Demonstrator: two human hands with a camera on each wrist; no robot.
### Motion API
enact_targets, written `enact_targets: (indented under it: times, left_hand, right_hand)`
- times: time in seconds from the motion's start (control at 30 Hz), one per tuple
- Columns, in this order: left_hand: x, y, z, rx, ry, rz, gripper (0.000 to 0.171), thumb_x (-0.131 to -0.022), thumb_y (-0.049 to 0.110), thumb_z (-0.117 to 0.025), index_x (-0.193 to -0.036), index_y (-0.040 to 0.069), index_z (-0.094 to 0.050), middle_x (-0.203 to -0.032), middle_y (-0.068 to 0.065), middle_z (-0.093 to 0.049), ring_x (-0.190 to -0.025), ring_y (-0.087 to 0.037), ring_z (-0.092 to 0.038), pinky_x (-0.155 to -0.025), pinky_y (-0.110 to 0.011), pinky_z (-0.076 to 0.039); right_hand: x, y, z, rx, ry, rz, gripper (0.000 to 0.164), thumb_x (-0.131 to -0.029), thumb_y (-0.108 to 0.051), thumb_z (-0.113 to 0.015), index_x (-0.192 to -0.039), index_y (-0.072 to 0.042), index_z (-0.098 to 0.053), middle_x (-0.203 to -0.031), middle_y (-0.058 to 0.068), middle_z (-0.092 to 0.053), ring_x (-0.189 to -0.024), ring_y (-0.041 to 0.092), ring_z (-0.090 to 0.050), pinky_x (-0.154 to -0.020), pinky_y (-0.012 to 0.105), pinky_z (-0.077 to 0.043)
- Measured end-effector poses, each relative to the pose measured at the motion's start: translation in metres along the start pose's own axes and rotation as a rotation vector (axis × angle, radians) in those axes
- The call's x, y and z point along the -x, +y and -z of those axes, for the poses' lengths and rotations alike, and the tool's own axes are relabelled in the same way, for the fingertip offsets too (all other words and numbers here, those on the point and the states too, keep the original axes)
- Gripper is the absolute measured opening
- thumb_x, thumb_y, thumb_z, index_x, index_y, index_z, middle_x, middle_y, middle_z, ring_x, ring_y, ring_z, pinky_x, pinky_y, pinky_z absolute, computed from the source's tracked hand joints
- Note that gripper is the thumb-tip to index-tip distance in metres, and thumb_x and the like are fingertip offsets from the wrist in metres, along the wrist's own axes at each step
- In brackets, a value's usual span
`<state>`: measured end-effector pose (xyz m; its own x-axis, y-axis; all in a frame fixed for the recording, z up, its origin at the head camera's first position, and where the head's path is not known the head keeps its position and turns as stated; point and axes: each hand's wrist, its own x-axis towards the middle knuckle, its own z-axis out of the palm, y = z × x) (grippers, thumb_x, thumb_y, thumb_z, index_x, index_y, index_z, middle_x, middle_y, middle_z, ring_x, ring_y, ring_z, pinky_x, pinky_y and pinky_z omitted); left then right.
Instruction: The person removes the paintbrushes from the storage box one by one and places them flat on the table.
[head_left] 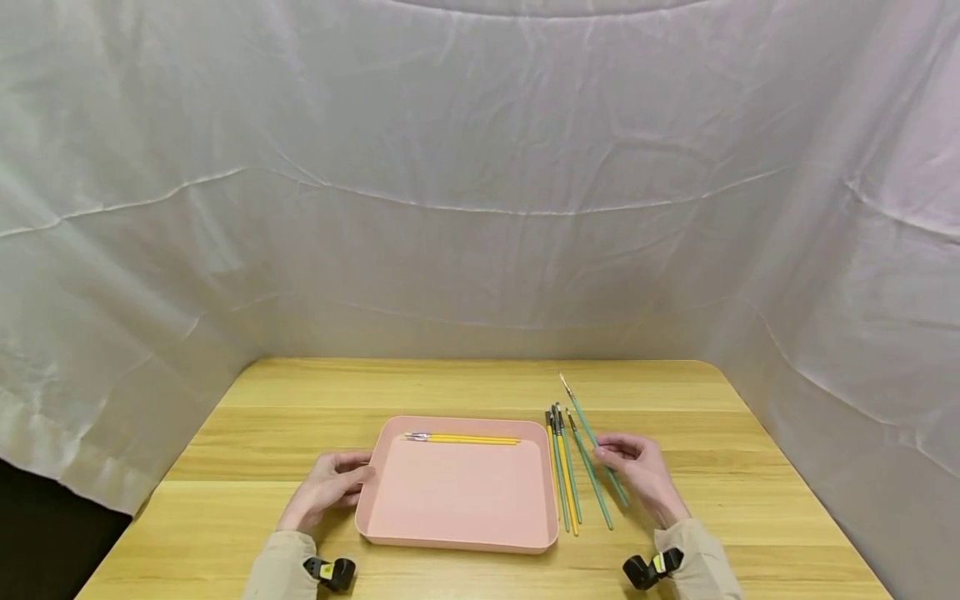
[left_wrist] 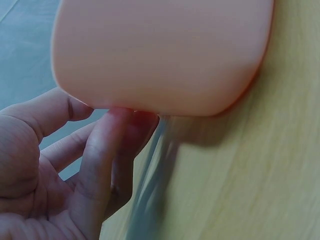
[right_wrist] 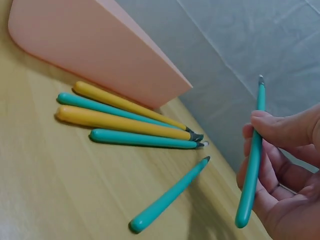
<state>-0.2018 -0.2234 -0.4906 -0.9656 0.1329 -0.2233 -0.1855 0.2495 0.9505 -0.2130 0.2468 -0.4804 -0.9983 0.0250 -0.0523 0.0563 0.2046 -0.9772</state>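
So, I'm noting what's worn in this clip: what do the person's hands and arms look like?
The left hand and right hand are bare, with no gloves. Pale beige sleeves reach both wrists. At each wrist sits a small black device with a rounded end and a yellow patch.

Beige sleeves (head_left: 281, 570) sit beside 2 black, yellow-marked wrist cameras (head_left: 342, 575).

A cloth-walled tabletop booth of some kind, with pale, creased curtains (head_left: 480, 258) around a wood-grain table (head_left: 300, 421).
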Motion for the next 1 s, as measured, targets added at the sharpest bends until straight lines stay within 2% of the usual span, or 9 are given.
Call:
enact_targets:
  times: [0.43,0.63,0.87,1.0]
  left_hand:
    - [0.001,0.001,0.000,0.005,-0.007,-0.003,0.052,-0.096,0.011,-0.064,-0.138,-0.016,-0.048,-0.104,-0.014,-0.075,-0.078,-0.006,-0.069,-0.063,-0.021,-0.058]
    - [0.002,0.001,0.001,0.006,-0.011,0.004,0.052,-0.096,0.010,-0.063,-0.138,-0.018,-0.047,-0.103,-0.014,-0.076,-0.077,-0.006,-0.069,-0.063,-0.021,-0.058]
    - [0.001,0.000,0.001,0.009,-0.021,-0.003,0.053,-0.097,0.010,-0.061,-0.138,-0.019,-0.045,-0.104,-0.017,-0.076,-0.078,-0.005,-0.069,-0.063,-0.021,-0.058]
    - [0.001,0.001,0.001,0.005,-0.010,-0.002,0.052,-0.096,0.010,-0.063,-0.138,-0.017,-0.047,-0.101,-0.014,-0.076,-0.076,-0.005,-0.069,-0.061,-0.020,-0.057]
  right_hand:
    - [-0.002,0.011,0.002,0.050,0.078,-0.004,0.034,-0.091,-0.002,-0.070,-0.122,0.012,-0.064,-0.103,0.016,-0.074,-0.083,0.007,-0.067,-0.075,0.018,-0.056]
    - [-0.002,0.015,0.002,0.062,0.104,-0.016,0.032,-0.091,-0.001,-0.070,-0.120,0.012,-0.065,-0.100,0.015,-0.074,-0.080,0.004,-0.065,-0.073,0.018,-0.056]
    - [-0.005,0.023,0.002,0.134,0.126,-0.011,0.030,-0.089,-0.003,-0.073,-0.116,0.010,-0.069,-0.096,0.013,-0.074,-0.077,0.003,-0.063,-0.070,0.018,-0.053]
    - [-0.005,0.027,0.002,0.187,0.129,0.005,0.029,-0.089,-0.004,-0.074,-0.114,0.010,-0.070,-0.095,0.015,-0.075,-0.076,0.003,-0.062,-0.069,0.018,-0.052]
